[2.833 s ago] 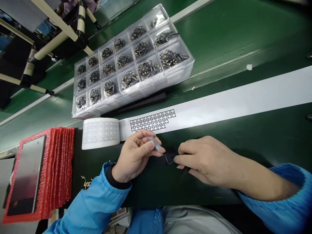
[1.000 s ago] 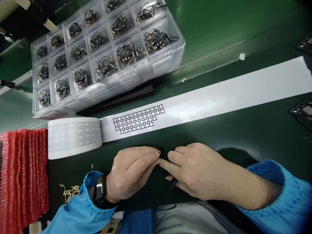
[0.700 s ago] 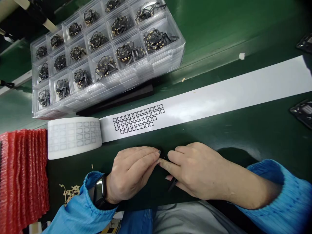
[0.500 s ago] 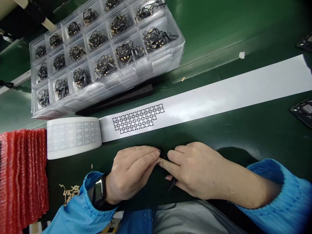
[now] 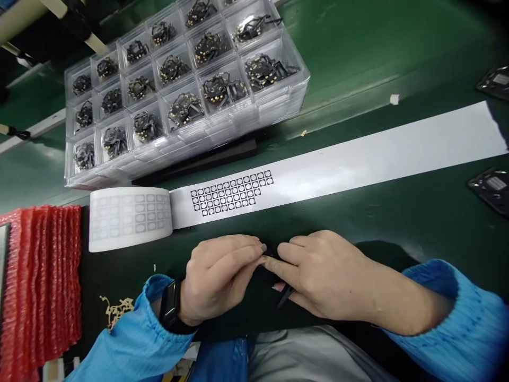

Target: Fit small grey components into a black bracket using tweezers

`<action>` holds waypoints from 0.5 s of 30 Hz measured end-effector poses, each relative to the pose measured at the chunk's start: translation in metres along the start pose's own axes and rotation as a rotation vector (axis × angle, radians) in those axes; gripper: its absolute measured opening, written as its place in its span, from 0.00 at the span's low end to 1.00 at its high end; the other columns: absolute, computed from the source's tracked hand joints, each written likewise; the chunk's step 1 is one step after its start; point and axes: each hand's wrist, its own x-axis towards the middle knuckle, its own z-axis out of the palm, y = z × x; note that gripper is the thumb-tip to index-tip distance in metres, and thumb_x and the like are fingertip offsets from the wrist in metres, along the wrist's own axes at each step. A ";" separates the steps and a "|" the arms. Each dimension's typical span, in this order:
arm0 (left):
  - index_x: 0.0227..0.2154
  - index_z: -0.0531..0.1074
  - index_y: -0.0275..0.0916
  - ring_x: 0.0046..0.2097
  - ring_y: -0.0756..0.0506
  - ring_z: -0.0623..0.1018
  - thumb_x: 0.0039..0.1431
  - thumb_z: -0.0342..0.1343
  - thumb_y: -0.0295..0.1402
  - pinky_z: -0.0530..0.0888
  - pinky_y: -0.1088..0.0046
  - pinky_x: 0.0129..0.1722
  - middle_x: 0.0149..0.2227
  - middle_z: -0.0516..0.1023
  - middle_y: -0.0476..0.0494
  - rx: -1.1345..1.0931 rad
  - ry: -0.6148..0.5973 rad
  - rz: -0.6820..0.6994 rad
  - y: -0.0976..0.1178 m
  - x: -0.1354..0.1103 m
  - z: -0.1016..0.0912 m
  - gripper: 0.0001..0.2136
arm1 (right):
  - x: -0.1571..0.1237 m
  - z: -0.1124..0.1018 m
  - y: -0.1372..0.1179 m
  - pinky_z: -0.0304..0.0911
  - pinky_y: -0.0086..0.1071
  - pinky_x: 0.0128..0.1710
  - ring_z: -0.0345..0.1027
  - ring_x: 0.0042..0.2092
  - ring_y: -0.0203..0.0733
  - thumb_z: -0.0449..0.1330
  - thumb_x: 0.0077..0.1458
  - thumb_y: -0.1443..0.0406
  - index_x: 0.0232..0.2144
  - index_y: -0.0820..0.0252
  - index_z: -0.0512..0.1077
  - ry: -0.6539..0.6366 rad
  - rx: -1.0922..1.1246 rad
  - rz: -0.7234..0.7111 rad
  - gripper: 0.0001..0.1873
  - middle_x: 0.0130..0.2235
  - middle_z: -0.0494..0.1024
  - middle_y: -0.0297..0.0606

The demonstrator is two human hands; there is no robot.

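Note:
My left hand point(image 5: 225, 276) is closed, its fingertips pinched together in front of me. A small greyish piece point(image 5: 264, 248) shows at those fingertips, too small to name. My right hand point(image 5: 324, 276) is curled, with the index finger stretched out to touch the left fingertips. From under its palm sticks the end of a slim black tool point(image 5: 284, 296); the rest is hidden by the fingers. Just beyond both hands lies a white label strip point(image 5: 358, 151) with rows of small black-framed ovals, running out from a label roll point(image 5: 129, 220) on the left.
A clear compartment box point(image 5: 186, 135) with small black flex parts point(image 5: 185, 109) stands at the back, a dark bar point(image 5: 222, 159) before it. Red bubble-wrap sleeves point(image 5: 43, 281) stand at the left near tan scraps point(image 5: 117, 310). Black parts point(image 5: 493, 188) lie at the right edge.
The view has shifted slightly, so the box, roll and strip appear a little farther right. Both hands keep nearly the same pose, fingertips still meeting.

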 end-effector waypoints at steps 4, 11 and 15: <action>0.43 0.79 0.40 0.42 0.45 0.88 0.59 0.66 0.17 0.87 0.70 0.44 0.39 0.88 0.45 -0.074 0.163 -0.176 -0.003 -0.002 -0.006 0.14 | -0.002 0.000 0.000 0.53 0.37 0.28 0.73 0.33 0.43 0.62 0.68 0.60 0.60 0.63 0.76 0.035 -0.015 -0.018 0.22 0.39 0.83 0.40; 0.44 0.81 0.38 0.40 0.45 0.87 0.58 0.67 0.17 0.86 0.67 0.43 0.40 0.86 0.45 -0.234 0.278 -0.399 -0.014 -0.005 -0.002 0.14 | -0.003 0.000 0.002 0.55 0.38 0.28 0.72 0.31 0.42 0.63 0.66 0.61 0.59 0.62 0.78 0.042 -0.010 -0.009 0.21 0.36 0.83 0.38; 0.44 0.81 0.37 0.39 0.46 0.87 0.58 0.68 0.17 0.86 0.68 0.42 0.39 0.86 0.45 -0.285 0.267 -0.459 -0.013 -0.002 0.000 0.13 | -0.003 -0.002 0.002 0.57 0.39 0.27 0.70 0.29 0.42 0.65 0.65 0.61 0.59 0.64 0.78 0.043 0.011 -0.019 0.22 0.35 0.81 0.36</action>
